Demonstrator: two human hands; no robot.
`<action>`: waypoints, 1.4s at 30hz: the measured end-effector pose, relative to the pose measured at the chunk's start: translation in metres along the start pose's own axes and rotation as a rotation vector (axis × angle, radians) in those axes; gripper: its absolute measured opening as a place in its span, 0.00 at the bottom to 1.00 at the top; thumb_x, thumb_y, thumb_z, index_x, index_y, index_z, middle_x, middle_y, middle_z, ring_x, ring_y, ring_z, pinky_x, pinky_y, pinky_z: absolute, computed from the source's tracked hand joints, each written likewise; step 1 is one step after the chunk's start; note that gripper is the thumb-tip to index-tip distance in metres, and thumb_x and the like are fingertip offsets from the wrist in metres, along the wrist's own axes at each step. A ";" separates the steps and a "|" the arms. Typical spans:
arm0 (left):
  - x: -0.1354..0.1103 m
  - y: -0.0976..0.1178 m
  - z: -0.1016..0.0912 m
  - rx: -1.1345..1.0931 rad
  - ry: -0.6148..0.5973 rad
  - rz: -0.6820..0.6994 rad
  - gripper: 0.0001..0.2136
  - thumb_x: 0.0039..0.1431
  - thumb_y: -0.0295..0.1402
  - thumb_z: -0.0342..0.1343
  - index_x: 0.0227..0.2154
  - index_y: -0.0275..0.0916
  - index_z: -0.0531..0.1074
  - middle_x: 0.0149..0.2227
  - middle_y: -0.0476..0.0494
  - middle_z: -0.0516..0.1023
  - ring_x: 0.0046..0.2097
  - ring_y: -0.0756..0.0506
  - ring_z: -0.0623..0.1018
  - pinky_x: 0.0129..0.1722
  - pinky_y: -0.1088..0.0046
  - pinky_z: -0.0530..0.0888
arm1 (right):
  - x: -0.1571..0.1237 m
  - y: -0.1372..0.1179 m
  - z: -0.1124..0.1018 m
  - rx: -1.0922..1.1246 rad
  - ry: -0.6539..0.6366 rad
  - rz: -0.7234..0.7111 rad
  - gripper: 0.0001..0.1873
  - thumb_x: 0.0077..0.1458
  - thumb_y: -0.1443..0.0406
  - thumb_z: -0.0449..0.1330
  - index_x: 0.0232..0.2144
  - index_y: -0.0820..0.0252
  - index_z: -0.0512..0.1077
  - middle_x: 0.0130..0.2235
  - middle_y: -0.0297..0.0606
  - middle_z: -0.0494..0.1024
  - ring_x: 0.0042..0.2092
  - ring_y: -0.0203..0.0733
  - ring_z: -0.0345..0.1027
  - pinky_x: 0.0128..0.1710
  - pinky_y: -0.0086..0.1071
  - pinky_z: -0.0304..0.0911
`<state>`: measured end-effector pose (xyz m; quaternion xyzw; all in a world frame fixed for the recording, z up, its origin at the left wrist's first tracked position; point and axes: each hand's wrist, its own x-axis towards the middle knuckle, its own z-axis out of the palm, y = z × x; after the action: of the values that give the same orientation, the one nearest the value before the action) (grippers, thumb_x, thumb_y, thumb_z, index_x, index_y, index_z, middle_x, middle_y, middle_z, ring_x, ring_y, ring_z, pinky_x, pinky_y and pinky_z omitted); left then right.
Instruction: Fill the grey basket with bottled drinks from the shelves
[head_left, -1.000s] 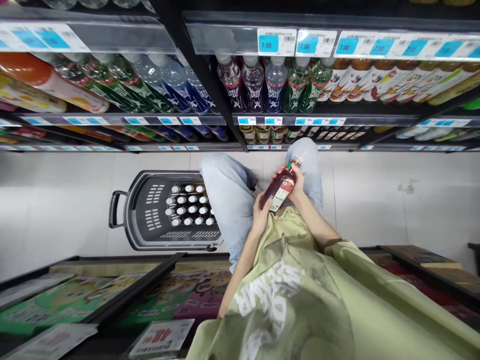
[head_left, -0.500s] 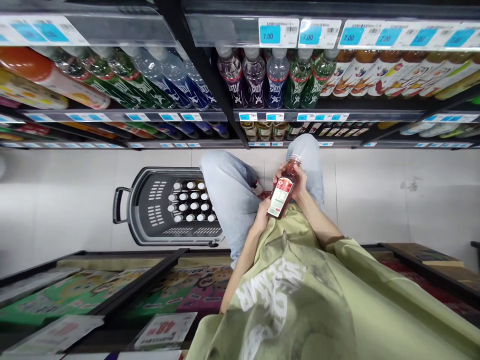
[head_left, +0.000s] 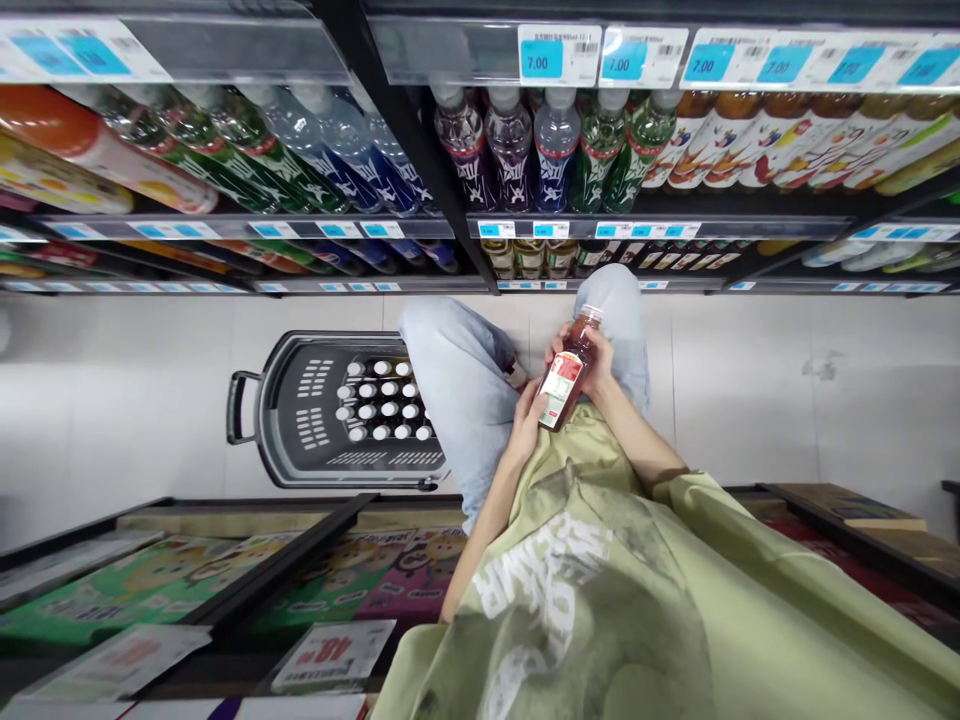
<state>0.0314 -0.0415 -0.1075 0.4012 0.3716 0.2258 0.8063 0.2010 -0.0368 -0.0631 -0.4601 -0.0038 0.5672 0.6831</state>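
Observation:
A bottle of red drink [head_left: 568, 368] with a white cap and a red-and-white label is held in both hands in front of my chest. My left hand [head_left: 527, 422] is closed round its lower end. My right hand [head_left: 595, 362] grips its upper half near the neck. The bottle leans with its cap pointing away from me, toward the shelves. My knees in light jeans [head_left: 457, 380] show beneath it.
A grey shopping basket [head_left: 300, 415] stands on the white floor at my left, holding several white-capped bottles [head_left: 382, 405]. Shelves of drink bottles [head_left: 525, 150] with blue price tags face me. A low display of colourful boxes [head_left: 225, 580] lies behind me.
The bottle has been turned in my hands, so the label's white side now faces up, and it shifted slightly. The basket and shelves stay put.

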 end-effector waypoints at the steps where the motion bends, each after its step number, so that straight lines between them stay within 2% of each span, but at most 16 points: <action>1: 0.000 0.001 0.000 0.006 0.002 0.010 0.30 0.57 0.58 0.62 0.53 0.39 0.77 0.54 0.38 0.83 0.55 0.36 0.80 0.58 0.60 0.74 | 0.000 0.000 0.000 0.008 0.007 0.004 0.20 0.49 0.46 0.64 0.31 0.53 0.67 0.24 0.34 0.72 0.39 0.53 0.79 0.37 0.44 0.78; 4: -0.001 0.001 0.001 0.035 0.016 0.062 0.30 0.56 0.58 0.63 0.52 0.40 0.76 0.53 0.38 0.82 0.56 0.35 0.79 0.58 0.59 0.74 | 0.001 0.000 -0.001 0.033 0.017 0.017 0.19 0.50 0.47 0.63 0.31 0.53 0.66 0.24 0.34 0.72 0.38 0.53 0.79 0.37 0.45 0.79; 7: -0.001 0.002 0.003 0.074 0.019 0.129 0.31 0.55 0.57 0.65 0.53 0.40 0.75 0.53 0.37 0.81 0.55 0.34 0.79 0.58 0.57 0.74 | 0.002 0.000 -0.002 0.028 -0.025 0.012 0.20 0.48 0.48 0.64 0.31 0.53 0.65 0.24 0.34 0.72 0.36 0.54 0.79 0.34 0.46 0.79; 17: -0.004 0.000 0.001 0.319 0.040 0.346 0.33 0.49 0.46 0.71 0.56 0.41 0.70 0.55 0.36 0.76 0.56 0.34 0.77 0.60 0.54 0.73 | 0.001 0.000 -0.001 0.086 -0.052 0.052 0.18 0.49 0.50 0.64 0.33 0.53 0.64 0.24 0.32 0.72 0.35 0.52 0.78 0.34 0.45 0.78; 26: -0.004 -0.002 0.001 0.366 0.033 0.371 0.33 0.49 0.44 0.71 0.57 0.40 0.68 0.55 0.36 0.75 0.57 0.34 0.77 0.59 0.53 0.74 | 0.001 0.000 -0.001 0.072 -0.070 0.027 0.17 0.50 0.50 0.63 0.33 0.52 0.64 0.24 0.33 0.72 0.35 0.52 0.78 0.33 0.44 0.78; 31: -0.003 -0.002 0.001 0.382 0.019 0.362 0.36 0.47 0.41 0.73 0.58 0.41 0.67 0.56 0.35 0.74 0.58 0.34 0.77 0.61 0.52 0.74 | 0.001 -0.001 0.000 0.104 -0.050 0.066 0.17 0.52 0.50 0.63 0.33 0.52 0.63 0.23 0.32 0.72 0.34 0.51 0.77 0.33 0.44 0.77; 35: -0.003 -0.002 0.000 0.383 0.007 0.363 0.37 0.46 0.39 0.73 0.59 0.41 0.66 0.56 0.35 0.74 0.58 0.34 0.76 0.61 0.51 0.73 | 0.001 -0.001 -0.001 0.055 -0.023 0.062 0.18 0.51 0.49 0.63 0.34 0.52 0.64 0.23 0.31 0.71 0.34 0.52 0.77 0.32 0.45 0.77; 42: -0.002 -0.003 -0.002 0.370 -0.052 0.352 0.44 0.41 0.40 0.77 0.62 0.40 0.64 0.60 0.32 0.72 0.61 0.32 0.75 0.64 0.49 0.71 | 0.001 0.000 -0.004 0.017 -0.081 0.011 0.20 0.47 0.48 0.64 0.34 0.52 0.65 0.24 0.32 0.73 0.34 0.52 0.78 0.31 0.44 0.77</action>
<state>0.0290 -0.0441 -0.1098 0.6058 0.3104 0.2804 0.6767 0.2034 -0.0388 -0.0661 -0.4309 -0.0241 0.5892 0.6831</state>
